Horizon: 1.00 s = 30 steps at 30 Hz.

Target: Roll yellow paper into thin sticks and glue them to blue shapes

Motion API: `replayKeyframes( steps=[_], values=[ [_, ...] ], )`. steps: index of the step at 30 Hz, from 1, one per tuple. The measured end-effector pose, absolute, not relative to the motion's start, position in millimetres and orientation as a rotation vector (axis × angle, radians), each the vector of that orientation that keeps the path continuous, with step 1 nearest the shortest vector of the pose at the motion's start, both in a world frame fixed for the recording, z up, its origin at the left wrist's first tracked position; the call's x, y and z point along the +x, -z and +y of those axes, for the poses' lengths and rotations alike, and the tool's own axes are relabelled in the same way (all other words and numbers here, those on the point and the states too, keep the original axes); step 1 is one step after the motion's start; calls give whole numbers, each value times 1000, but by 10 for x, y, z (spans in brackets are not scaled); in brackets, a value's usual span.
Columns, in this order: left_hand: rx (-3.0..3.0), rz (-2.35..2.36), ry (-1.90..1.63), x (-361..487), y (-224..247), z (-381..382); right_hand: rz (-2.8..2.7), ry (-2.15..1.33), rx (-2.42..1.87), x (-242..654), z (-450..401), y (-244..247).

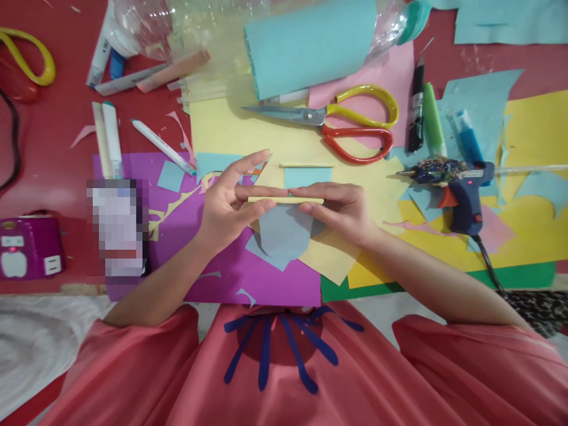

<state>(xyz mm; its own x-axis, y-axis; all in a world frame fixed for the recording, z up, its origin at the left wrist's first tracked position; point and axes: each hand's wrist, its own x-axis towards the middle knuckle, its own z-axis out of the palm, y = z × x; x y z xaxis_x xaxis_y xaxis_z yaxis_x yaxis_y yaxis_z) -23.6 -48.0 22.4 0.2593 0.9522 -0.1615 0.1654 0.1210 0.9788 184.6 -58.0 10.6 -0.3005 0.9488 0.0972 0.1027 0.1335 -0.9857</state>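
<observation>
A light blue paper piece [284, 231] with a rounded lower edge has a narrow yellow strip [286, 200] along its top. My left hand [235, 204] pinches the strip's left part between thumb and fingers, with one finger raised. On the right part, my right hand [341, 207] pinches the same strip, thumb below and fingers above. Just beyond the fingers lies another light blue piece [307, 176] with a thin yellow strip at its top. Scissors [310, 116] with yellow and red handles rest farther off on yellow paper [217, 127].
A glue gun [465, 195] with a cord lies at the right, near markers [432, 121]. Plastic bottles, one wrapped in blue paper [315, 47], stretch across the back. A phone [118, 231] and a purple device [31, 247] are at the left. Paper scraps lie around.
</observation>
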Motion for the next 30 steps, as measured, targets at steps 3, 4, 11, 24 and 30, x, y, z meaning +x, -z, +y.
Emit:
replayKeyframes(
  steps=[3,4,11,24,30],
  values=[
    [1328,1177,-857,-230,-214,-475,-1574,-1304,-1028,1851,-576,-110],
    [1334,1190,-862,-226,-214,-475,-1575,-1311,-1024,1851,-575,-113],
    [1357,1247,-843,-214,-229,-485,-1598,-1310,-970,1860,-566,-107],
    [1337,1221,-837,-214,-217,-471,-1559,-1381,-830,1911,-493,-72],
    [1272,1132,-880,-217,-174,-458,-1461,-1492,-792,1940,-493,-28]
  ],
)
